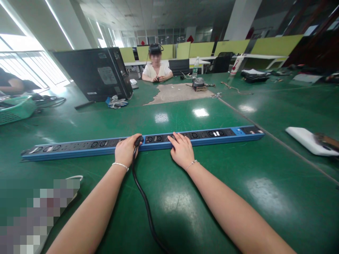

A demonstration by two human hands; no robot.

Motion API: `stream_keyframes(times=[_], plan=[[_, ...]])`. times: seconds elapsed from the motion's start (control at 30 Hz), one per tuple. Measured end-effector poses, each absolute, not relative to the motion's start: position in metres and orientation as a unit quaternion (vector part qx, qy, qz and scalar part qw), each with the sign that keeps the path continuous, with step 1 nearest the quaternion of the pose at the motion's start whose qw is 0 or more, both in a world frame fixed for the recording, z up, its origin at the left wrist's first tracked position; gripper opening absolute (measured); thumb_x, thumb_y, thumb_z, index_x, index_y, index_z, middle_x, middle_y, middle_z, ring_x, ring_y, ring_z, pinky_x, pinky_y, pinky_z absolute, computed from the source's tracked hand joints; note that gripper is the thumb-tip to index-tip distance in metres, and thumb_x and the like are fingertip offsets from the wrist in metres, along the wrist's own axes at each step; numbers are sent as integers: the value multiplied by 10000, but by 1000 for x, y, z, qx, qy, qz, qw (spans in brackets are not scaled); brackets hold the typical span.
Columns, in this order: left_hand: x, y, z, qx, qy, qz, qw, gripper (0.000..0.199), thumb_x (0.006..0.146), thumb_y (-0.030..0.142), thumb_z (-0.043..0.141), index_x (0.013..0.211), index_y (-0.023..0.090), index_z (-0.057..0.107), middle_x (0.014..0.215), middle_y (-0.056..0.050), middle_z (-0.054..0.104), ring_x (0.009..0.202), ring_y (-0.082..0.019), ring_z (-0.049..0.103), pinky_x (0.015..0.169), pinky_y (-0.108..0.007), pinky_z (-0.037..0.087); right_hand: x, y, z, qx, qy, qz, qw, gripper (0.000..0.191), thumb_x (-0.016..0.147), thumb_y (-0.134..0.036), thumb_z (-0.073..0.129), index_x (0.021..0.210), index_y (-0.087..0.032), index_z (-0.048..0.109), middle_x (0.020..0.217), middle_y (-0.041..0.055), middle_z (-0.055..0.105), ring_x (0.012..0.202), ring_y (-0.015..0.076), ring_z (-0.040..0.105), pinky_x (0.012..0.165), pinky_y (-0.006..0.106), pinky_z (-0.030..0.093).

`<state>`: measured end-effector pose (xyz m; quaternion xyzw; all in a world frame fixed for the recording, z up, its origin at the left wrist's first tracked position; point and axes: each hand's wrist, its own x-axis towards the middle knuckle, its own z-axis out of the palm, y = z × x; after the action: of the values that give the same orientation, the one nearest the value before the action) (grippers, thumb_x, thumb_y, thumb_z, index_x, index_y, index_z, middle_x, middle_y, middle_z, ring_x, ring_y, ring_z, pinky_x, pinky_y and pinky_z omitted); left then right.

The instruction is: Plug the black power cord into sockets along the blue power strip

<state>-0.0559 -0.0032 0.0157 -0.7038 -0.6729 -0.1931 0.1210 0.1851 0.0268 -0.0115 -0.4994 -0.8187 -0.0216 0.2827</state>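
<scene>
A blue-and-black power distribution strip (156,144) is laid lengthwise across the green bench (233,173), well in from the far edge. A black power cable (145,197) is gripped at its plug (137,141) by the left hand (126,150); the right hand (183,150), apart from it, is spread on the strip. White labels (216,133) there, and a label (106,75) on the computer tower (84,70) toward the far edge, cannot be read.

The forearms (90,211) are bare, a thin silvery bracelet (120,164) circling each wrist (189,162).

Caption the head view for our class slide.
Left hand holding a black corded plug, right hand on a long blue power strip.
</scene>
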Motion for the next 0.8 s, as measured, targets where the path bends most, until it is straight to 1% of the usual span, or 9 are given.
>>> stream_keyframes(times=[0.1, 0.27, 0.53, 0.63, 0.7, 0.8], plan=[[-53, -4, 17, -698, -679, -201, 109, 343, 885, 397, 411, 1182, 274, 530, 1024, -50, 688, 936, -211, 632, 827, -315, 423, 185, 26, -11, -501, -819, -26, 279, 477, 784, -155, 490, 1242, -277, 543, 1374, 60, 461, 1277, 225, 363, 1065, 428, 240], [-50, -4, 14, -683, -688, -222, 106, 382, 858, 458, 444, 1172, 262, 538, 1059, -60, 674, 984, -227, 613, 873, -334, 399, 187, 25, -12, -493, -824, -33, 277, 506, 774, -151, 502, 1265, -273, 520, 1383, 62, 450, 1285, 231, 352, 1071, 440, 232], [-43, 1, 4, -662, -685, -293, 79, 312, 873, 367, 436, 1130, 251, 569, 1026, -50, 682, 965, -216, 614, 955, -379, 349, 188, 27, -15, -492, -825, -34, 277, 514, 777, -146, 496, 1275, -273, 507, 1386, 52, 448, 1290, 219, 344, 1069, 432, 238], [-47, -1, 13, -606, -693, -384, 73, 338, 867, 381, 443, 1161, 246, 543, 1073, -42, 662, 947, -205, 616, 896, -339, 410, 189, 28, -15, -492, -824, -35, 279, 508, 780, -147, 493, 1271, -278, 511, 1381, 50, 454, 1286, 216, 351, 1066, 426, 242], [-57, -4, 23, -543, -703, -451, 90, 372, 873, 402, 424, 1203, 250, 504, 1126, -39, 633, 949, -195, 611, 844, -308, 441, 189, 28, -15, -491, -825, -36, 278, 503, 783, -150, 491, 1268, -278, 513, 1378, 49, 458, 1283, 218, 356, 1063, 427, 246], [-84, -10, 31, -507, -736, -440, 89, 371, 853, 411, 450, 1188, 268, 521, 1113, -29, 631, 945, -204, 607, 838, -311, 448, 188, 28, -14, -490, -825, -40, 277, 499, 785, -153, 486, 1266, -277, 516, 1375, 50, 461, 1280, 221, 362, 1060, 429, 252]])
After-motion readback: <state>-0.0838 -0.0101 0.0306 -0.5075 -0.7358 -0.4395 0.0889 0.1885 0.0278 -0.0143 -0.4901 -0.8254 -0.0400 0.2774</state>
